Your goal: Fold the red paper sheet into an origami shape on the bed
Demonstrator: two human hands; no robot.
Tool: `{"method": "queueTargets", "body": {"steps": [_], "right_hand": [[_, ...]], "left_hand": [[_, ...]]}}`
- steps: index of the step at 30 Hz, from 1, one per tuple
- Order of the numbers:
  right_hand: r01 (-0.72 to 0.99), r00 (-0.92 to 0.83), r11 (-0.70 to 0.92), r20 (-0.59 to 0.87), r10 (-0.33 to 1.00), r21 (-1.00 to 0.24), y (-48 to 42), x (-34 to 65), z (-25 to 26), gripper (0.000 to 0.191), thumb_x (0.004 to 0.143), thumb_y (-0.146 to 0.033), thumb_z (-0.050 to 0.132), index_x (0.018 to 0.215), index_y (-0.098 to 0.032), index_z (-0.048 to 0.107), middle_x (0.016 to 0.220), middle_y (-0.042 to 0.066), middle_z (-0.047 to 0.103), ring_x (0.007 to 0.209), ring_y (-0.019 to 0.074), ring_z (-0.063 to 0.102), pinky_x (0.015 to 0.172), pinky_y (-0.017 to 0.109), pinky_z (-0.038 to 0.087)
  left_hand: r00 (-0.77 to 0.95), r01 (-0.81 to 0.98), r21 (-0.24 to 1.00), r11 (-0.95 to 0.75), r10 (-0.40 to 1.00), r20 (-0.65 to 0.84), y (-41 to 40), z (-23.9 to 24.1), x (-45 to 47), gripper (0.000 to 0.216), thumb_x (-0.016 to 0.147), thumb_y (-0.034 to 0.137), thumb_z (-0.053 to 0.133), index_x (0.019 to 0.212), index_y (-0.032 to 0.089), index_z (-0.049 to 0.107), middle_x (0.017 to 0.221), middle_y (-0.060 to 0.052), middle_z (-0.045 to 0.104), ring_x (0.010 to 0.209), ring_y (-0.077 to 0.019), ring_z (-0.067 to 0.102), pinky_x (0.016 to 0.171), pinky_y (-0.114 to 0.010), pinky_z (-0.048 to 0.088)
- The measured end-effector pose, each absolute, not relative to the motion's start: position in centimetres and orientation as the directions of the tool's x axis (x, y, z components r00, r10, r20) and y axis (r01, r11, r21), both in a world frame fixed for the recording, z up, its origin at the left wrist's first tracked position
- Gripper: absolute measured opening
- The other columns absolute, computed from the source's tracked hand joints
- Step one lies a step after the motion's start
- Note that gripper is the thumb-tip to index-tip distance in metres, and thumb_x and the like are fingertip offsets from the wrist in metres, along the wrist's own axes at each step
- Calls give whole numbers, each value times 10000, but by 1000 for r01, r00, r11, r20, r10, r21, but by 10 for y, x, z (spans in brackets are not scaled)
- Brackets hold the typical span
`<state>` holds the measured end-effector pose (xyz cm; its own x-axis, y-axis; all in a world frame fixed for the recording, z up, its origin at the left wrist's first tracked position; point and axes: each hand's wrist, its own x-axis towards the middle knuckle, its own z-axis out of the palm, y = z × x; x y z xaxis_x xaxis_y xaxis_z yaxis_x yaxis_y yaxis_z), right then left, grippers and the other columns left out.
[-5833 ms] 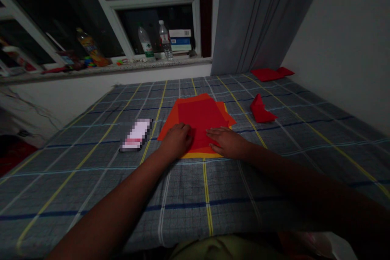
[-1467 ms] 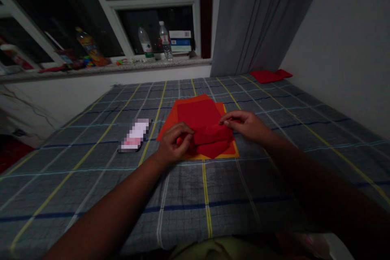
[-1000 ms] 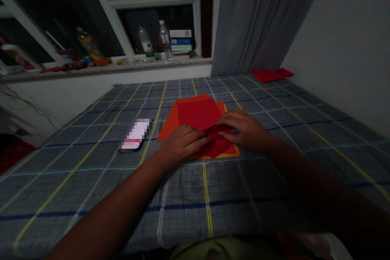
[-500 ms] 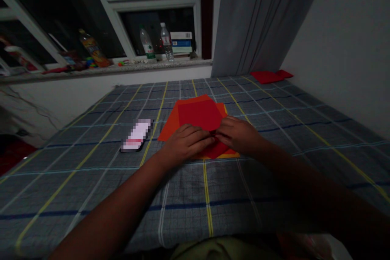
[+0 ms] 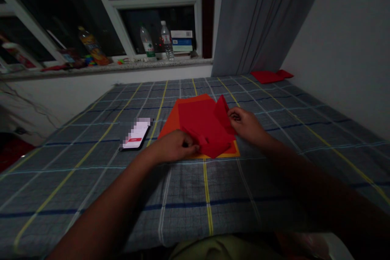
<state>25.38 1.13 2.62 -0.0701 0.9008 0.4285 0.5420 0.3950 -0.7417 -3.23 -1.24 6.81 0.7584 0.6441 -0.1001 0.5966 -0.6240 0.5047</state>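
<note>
In the middle of the frame, a folded red paper (image 5: 213, 147), on top of a pile of red, orange and yellow sheets (image 5: 198, 115). Just left of the middle, the left hand (image 5: 173, 146), with fingers curled in and a small gap by the thumb, right at the left end of the fold. Hard to tell about a real pinch there. Right of the middle, the right hand (image 5: 246, 124), with fingers bent and close together at the edge of a tall flap (image 5: 223, 113) (maybe part of the same paper). Not clear if pinching or only touching.

Could rip along a crease, from pulling too hard or too fast. Could end up crooked, with one side up high and the other down low. Might flop shut if let go, being so thin. Might also mix up the edges, with red on red in dim light. Less to fear for the phone (image 5: 136, 135), well apart at left.
</note>
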Motion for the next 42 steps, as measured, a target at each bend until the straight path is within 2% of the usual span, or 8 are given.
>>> {"method": "queueTargets", "body": {"steps": [3,7,14,18,21,29,34,42], "right_hand": [[204,-41,279,277,960,-938,19,254,21,159,745,-232,627,897,-204,667,909,45,744,835,200,689,755,324,530],[-57,-65,75,78,995,-996,20,254,19,211,672,-232,726,880,-201,703,904,47,769,756,200,708,731,339,567],[-124,-225,-128,-98,969,-984,18,251,10,197,720,-152,713,912,-185,734,913,71,782,791,208,733,796,357,593],[-157,-209,-141,-107,972,-977,20,245,3,234,732,-102,667,944,-187,722,872,64,782,810,227,736,805,389,603],[-212,-188,-139,-99,977,-967,19,240,4,282,717,-47,616,944,-186,710,894,59,783,808,216,736,826,390,602],[-358,-190,-204,-143,971,-911,10,230,14,313,751,-19,612,993,-200,694,964,48,785,834,200,742,896,391,587],[-371,-269,-295,-202,942,-880,4,227,18,282,790,-72,638,1032,-211,680,947,49,782,851,205,739,880,379,591],[-419,-271,-302,-200,942,-856,-6,214,14,247,786,-89,650,997,-212,684,959,40,771,846,186,724,877,360,572]], "left_hand": [[737,641,566,-518,622,-266,-10,63,-34,468,912,483,467,569,171,532,492,33,431,444,-96,381,471,-252,234],[638,729,512,-454,723,-266,-5,58,-37,404,877,486,490,642,177,603,552,5,547,491,-129,477,493,-258,278],[419,831,405,-381,908,-6,4,41,-30,314,917,393,436,1018,162,625,939,-121,698,777,-224,643,651,-300,416],[304,822,488,-295,951,61,1,33,-21,486,979,541,326,1165,167,575,1010,-141,710,910,-264,671,742,-333,452],[245,818,531,-220,969,24,0,28,-15,609,906,671,427,1237,174,548,1071,-150,709,943,-292,676,742,-343,461],[266,692,696,-193,964,3,8,14,-8,284,796,302,591,1040,174,655,986,-111,714,788,-223,657,640,-305,445],[160,572,805,-159,984,80,8,15,-7,133,814,311,529,785,193,580,749,-41,641,657,-173,585,549,-275,390],[74,474,879,-49,997,16,7,11,-4,178,948,338,355,1024,218,461,951,-67,647,821,-188,637,643,-292,503]]}}
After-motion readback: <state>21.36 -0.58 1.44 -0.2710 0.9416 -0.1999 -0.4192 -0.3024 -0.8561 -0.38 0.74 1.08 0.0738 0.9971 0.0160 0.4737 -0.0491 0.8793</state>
